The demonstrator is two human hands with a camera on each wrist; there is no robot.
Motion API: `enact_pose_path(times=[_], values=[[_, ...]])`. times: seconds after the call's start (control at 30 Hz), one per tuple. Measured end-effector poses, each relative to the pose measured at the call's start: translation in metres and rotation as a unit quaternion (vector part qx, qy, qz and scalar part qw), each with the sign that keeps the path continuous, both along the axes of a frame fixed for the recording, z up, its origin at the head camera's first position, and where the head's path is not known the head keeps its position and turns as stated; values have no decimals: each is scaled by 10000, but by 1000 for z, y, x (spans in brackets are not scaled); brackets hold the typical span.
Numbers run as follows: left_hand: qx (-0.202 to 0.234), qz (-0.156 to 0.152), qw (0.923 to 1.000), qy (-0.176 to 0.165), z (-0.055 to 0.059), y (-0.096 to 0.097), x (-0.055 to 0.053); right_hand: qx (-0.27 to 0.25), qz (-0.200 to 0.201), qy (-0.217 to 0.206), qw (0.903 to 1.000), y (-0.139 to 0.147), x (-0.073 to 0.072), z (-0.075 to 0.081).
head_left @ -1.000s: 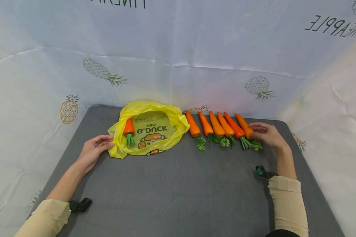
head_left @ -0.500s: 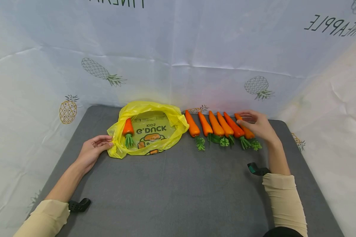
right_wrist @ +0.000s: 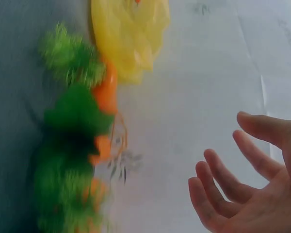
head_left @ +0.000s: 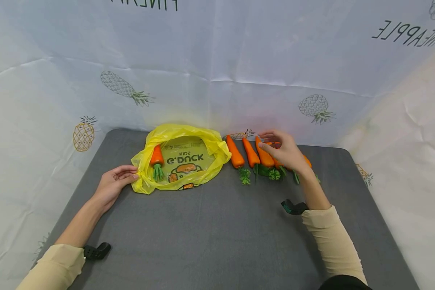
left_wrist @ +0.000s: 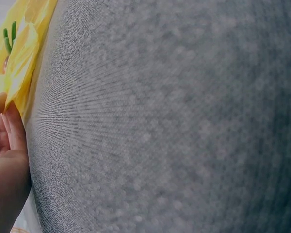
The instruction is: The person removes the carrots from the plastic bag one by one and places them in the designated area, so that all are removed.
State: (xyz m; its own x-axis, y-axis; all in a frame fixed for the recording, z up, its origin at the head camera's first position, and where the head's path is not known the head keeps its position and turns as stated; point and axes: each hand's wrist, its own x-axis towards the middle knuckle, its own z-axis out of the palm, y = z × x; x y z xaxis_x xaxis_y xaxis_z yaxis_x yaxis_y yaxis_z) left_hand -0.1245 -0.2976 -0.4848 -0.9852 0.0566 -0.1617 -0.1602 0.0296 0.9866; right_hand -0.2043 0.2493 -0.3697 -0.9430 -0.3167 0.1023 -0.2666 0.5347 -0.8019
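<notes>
A yellow plastic bag (head_left: 181,129) lies with its mouth spread wide at the back left of the table. Inside it, near its left edge, is a carrot (head_left: 157,156) with a green top. My left hand (head_left: 110,187) pinches the bag's left rim between thumb and fingers. To the right of the bag, several carrots lie in a row, the nearest carrot (head_left: 235,153) close to the rim. My right hand (head_left: 284,151) is over the row, fingers apart and holding nothing; it hides part of the carrots behind it. In the right wrist view the fingers (right_wrist: 223,184) are relaxed and spread.
A grey cloth (head_left: 203,233) covers the table. A white curtain (head_left: 217,52) printed with pineapples hangs right behind the bag and carrots, and on both sides. A black device (head_left: 98,251) sits at the left wrist, another black device (head_left: 293,207) at the right.
My right hand has moved left from the rightmost carrot, across the row, towards the bag, with nothing in it. The left hand and the bag have stayed in place.
</notes>
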Motion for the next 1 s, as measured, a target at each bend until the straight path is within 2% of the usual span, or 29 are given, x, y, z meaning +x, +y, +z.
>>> enact_pose_path(times=[0.17, 0.53, 0.8, 1.0], values=[[-3, 28, 10000, -39, -1, 0, 0, -172, 225, 164, 9995, -29, -5, -3], [-84, 26, 10000, 0, -1, 1, 0, -360, 806, 186, 9959, -89, -9, -7], [-56, 45, 10000, -25, 0, -1, -1, -423, 1195, 207, 9917, -139, -12, -19], [-31, 60, 10000, -5, -1, -1, -2, -464, 1616, 47, 9858, -180, -13, -27]])
